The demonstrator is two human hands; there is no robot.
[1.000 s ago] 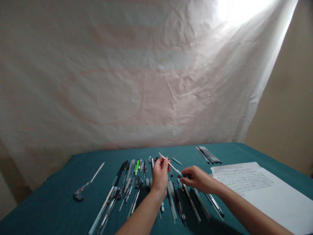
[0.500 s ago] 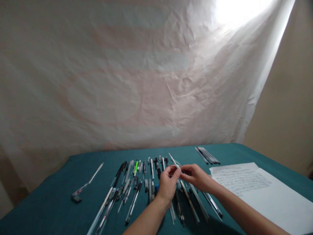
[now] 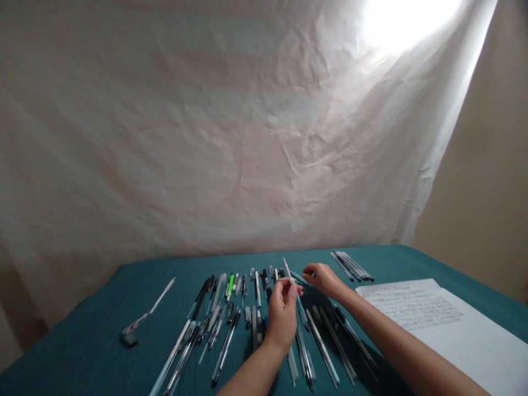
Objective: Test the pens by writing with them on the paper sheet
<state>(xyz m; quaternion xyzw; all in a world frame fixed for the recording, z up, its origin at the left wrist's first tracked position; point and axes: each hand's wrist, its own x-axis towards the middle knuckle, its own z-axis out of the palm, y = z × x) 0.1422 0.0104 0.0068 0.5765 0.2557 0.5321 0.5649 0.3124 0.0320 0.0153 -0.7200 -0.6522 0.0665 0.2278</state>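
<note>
My left hand (image 3: pixel 284 308), at the middle of the table, pinches a slim pen (image 3: pixel 289 272). The pen's white, pointed end slants up and away, and its light blue body comes out below my fingers. My right hand (image 3: pixel 323 279) is apart from it, to the right and low over the table. Its fingers are curled at the near end of a light blue pen barrel (image 3: pixel 297 278). How firmly they grip it is hard to see. Several pens (image 3: pixel 324 349) lie side by side below both hands, some blurred or hidden by my forearms.
Rows of pens stretch left of my hands, among them a bright green pen (image 3: pixel 230 286). A bundle of thin refills (image 3: pixel 352 266) lies at the back right. Written paper sheets (image 3: pixel 416 308) cover the right side. A white strip with a dark end (image 3: pixel 130 339) lies far left.
My right hand has come away from the pen in my left hand and moved right and back to the light blue barrel. The pen in my left hand now points more steeply upward.
</note>
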